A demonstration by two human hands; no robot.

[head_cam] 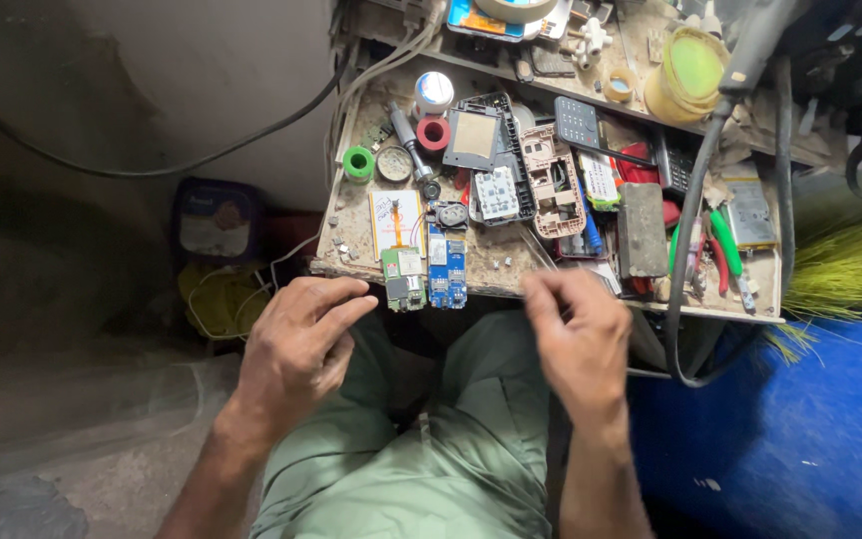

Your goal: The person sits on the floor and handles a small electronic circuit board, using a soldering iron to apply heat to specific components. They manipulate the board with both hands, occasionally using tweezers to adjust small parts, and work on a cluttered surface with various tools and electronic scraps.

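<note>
Green board (403, 278): lay at the front edge of the worktop (511, 268), just beside the left fingertips, not gripped.
Blue board (447, 268): lay flat, touching the green one on its right side, apart from both hands.
Left hand (296, 349): hovered palm down over the lap, below the worktop edge; fingers (346, 299) stretched out and slightly spread, holding nothing, tips just short of the green board.
Right hand (579, 339): hung in front of the worktop edge; fingers (541, 291) curled loosely inward with thumb near forefinger; whether anything tiny was pinched there could not be told.
Cream card (396, 220): lay behind the green board, with orange wires running down to it.
Phone shells (496, 160): opened and piled mid-worktop, black frame beside a pinkish one.
Tape rolls (433, 133): red one near a green one at the back left.
Grey block (642, 228): stood right of the shells, near green-handled pliers (725, 245).
Black cable (685, 260): dropped from above and looped under the right edge.
Trousers (451, 439): olive green, filled the lower middle.
</note>
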